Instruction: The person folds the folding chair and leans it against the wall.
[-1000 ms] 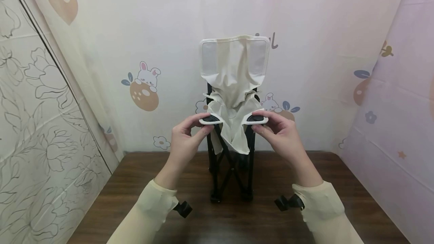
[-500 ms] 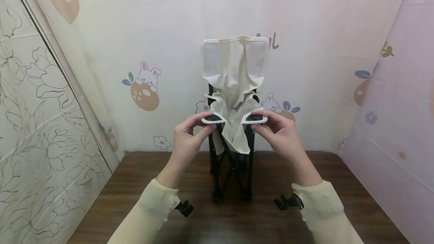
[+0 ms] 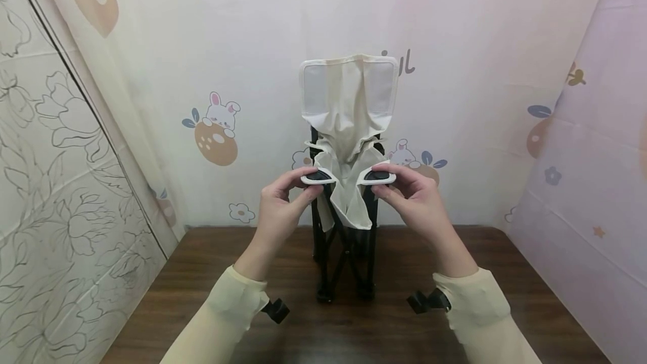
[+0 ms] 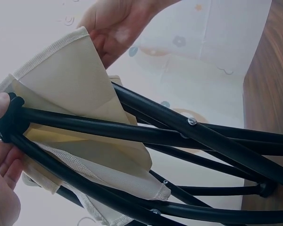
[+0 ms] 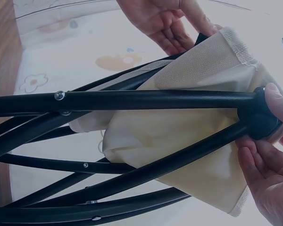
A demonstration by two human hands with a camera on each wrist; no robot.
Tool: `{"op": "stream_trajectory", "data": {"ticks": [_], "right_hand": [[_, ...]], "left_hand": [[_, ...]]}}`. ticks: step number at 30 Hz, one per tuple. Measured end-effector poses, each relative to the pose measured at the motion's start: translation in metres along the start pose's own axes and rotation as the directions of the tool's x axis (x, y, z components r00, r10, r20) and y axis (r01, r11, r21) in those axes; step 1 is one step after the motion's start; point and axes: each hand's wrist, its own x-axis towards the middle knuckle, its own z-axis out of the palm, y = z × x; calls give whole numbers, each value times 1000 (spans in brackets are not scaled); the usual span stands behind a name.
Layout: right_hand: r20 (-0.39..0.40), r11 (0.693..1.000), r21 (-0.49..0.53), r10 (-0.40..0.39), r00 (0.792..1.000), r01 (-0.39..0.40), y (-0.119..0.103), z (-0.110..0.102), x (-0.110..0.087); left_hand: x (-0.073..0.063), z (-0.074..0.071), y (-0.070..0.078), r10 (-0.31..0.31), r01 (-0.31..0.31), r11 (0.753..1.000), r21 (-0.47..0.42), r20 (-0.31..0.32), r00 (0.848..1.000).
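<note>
A small folding chair (image 3: 346, 100) with a cream fabric seat and back stands upright on the wooden table, its seat bunched in folds. Crossed black tubes (image 3: 349, 251) form its legs. My left hand (image 3: 279, 205) pinches the front left corner of the seat between thumb and fingers, at a black plastic joint (image 4: 12, 117). Over at the front right corner, my right hand (image 3: 420, 202) grips the matching joint (image 5: 259, 113) in the same way. In both wrist views the fabric (image 4: 66, 70) sags between the tubes.
The brown wooden table (image 3: 212, 308) reaches to a patterned curtain (image 3: 253, 72) right behind the chair. More printed cloth (image 3: 581, 201) hangs on the right, and a flower-patterned panel (image 3: 60, 184) stands on the left. Both wrists wear black camera mounts (image 3: 277, 311).
The two front corners have come slightly closer together, the left one shifting a little right and the right one a little left. Both hands keep their hold.
</note>
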Motion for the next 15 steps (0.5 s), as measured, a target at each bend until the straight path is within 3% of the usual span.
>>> {"op": "stream_trajectory", "data": {"ticks": [15], "right_hand": [[9, 1000, -23, -9, 1000, 9, -3, 4, 3]], "left_hand": [[3, 3, 0, -11, 11, 1000, -8, 2, 1000]]}}
